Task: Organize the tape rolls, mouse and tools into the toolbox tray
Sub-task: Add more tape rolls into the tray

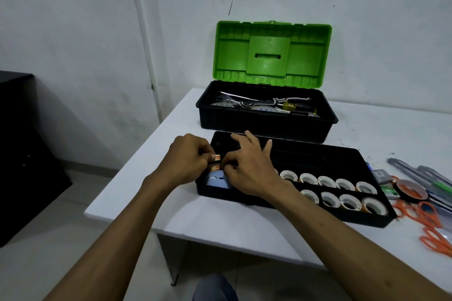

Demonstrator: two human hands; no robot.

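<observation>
The white bench carries everything. At the centre of the frame, toward the top, the green-lidded toolbox stands open with a screwdriver and other tools already lying in its base. Just in front of it sits the black tray. Its right half is well filled: the tape rolls stand in two neat rows, so that part of the job looks largely done. At the right edge of the frame, still outside the tray, lie the utility knives, the orange scissors and one dark tape roll; these remain to be packed. I cannot pick out a mouse; a blue object in the tray's left compartment is too hidden to name.

Over that left compartment the left hand has its fingers curled, pinching a small orange-and-white item. The right hand pinches the same item with thumb and one finger, its other fingers spread. What the item is I cannot tell.
</observation>
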